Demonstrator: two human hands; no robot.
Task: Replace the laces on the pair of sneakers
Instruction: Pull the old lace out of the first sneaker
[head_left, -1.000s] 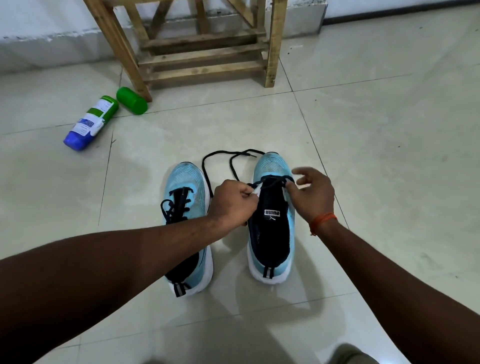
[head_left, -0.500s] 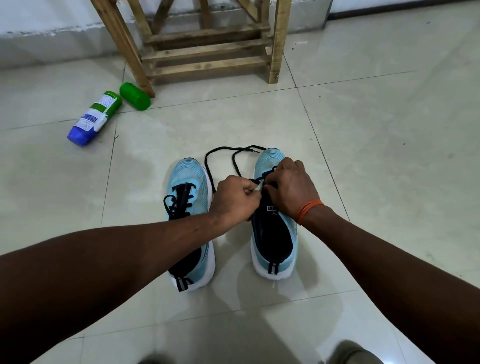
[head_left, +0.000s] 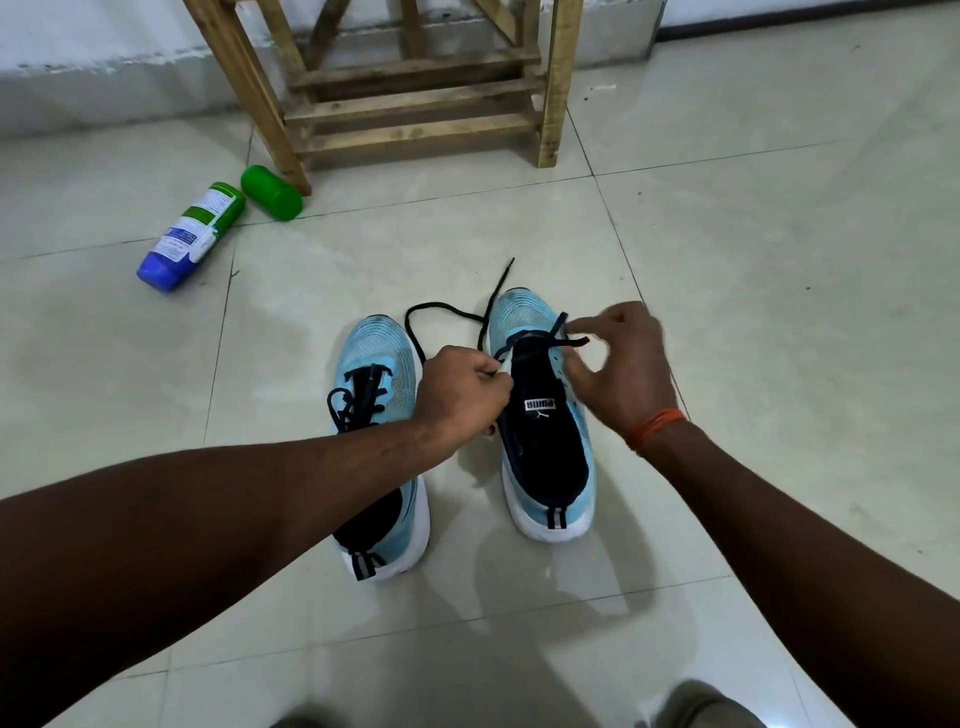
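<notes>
While the right sneaker (head_left: 519, 317) is sitting on the floor (head_left: 779, 260) beside the left sneaker (head_left: 376, 348), the left hand (head_left: 462, 395) and right hand (head_left: 621, 364) are each pinching its black lace (head_left: 447, 310) with curled fingers.

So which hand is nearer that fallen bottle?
Left. The left hand is on the side of the right sneaker facing the bottle; the right hand is across that sneaker, farther away.
</notes>
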